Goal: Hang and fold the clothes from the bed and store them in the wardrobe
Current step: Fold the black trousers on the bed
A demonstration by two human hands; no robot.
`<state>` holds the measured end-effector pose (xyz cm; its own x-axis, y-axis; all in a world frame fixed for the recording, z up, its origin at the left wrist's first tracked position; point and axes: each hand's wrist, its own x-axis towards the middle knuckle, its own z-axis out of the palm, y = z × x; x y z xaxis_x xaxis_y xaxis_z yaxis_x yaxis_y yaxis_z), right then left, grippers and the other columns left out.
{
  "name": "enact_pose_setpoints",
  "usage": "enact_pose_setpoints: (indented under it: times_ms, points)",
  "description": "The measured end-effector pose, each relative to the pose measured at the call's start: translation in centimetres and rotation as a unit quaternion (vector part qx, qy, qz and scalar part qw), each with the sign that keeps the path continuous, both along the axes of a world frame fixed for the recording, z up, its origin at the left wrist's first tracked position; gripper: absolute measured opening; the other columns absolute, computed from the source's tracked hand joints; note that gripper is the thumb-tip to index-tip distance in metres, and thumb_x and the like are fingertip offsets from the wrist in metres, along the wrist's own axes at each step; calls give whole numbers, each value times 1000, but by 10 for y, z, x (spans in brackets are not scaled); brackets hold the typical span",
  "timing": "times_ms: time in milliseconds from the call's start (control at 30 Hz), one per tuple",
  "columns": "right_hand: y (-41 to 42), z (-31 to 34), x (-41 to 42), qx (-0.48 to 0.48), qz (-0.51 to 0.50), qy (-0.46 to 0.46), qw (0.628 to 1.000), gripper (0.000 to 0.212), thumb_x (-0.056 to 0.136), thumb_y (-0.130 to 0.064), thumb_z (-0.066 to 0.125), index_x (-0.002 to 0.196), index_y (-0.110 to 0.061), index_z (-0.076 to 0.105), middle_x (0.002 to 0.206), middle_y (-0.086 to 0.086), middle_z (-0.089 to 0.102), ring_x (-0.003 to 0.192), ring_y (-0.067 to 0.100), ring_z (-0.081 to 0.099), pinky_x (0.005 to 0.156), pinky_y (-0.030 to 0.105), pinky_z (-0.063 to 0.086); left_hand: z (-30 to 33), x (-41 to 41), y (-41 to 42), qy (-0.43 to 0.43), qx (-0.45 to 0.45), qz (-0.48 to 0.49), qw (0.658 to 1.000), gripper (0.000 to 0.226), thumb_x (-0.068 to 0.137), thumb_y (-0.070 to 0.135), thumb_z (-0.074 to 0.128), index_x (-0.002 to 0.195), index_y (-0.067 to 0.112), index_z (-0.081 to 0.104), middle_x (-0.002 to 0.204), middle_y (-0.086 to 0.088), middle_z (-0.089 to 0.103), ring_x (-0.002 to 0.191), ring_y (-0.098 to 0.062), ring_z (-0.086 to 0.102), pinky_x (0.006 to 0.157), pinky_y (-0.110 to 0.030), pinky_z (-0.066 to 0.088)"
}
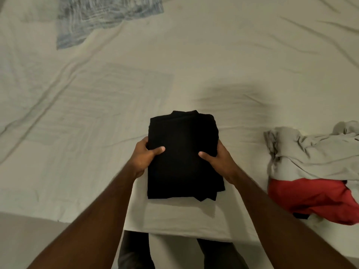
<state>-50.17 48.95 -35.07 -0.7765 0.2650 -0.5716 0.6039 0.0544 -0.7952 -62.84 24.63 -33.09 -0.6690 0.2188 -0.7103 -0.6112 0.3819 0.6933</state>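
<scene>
A folded black garment [182, 158] is held over the near edge of the bed [97, 113]. My left hand [144, 157] grips its left side, thumb on top and fingers underneath. My right hand [217, 161] grips its right side the same way. Under the black garment lies a folded white cloth [174, 216] at the bed's edge. At the right, a crumpled grey garment [314, 152] lies on top of a red garment [314, 199]. The wardrobe is not in view.
A blue-and-white patterned cloth [101, 18] lies flat at the far left of the bed. The cream sheet is wrinkled across the middle and the far right. My legs [136, 251] show below the bed's near edge.
</scene>
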Motion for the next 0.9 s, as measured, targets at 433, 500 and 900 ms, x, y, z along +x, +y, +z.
enact_pose_setpoints:
  times_ms: [433, 500, 900]
  points:
    - [-83, 60, -206, -5, 6, 117, 993, 64, 94, -14, 72, 150, -25, 43, 139, -9, 59, 127, 7, 58, 107, 33, 50, 32, -180, -94, 52, 123, 43, 990, 50, 90, 1, 72, 137, 9, 58, 126, -10, 70, 116, -26, 67, 102, -49, 54]
    - [-113, 67, -259, -18, 16, 130, 991, 64, 94, -15, 71, 151, -24, 43, 139, -7, 59, 127, 9, 58, 107, 35, 51, 48, -226, -127, 75, 108, 48, 990, 48, 89, 0, 71, 135, 7, 58, 124, -10, 71, 114, -25, 69, 101, -47, 54]
    - [-263, 79, -502, -100, -40, 202, 973, 57, 93, -10, 71, 144, -20, 48, 133, -3, 63, 121, 12, 62, 101, 33, 55, 112, -487, -253, 228, -31, 12, 973, 49, 89, 5, 74, 135, 13, 59, 123, -3, 68, 117, -22, 65, 99, -35, 55]
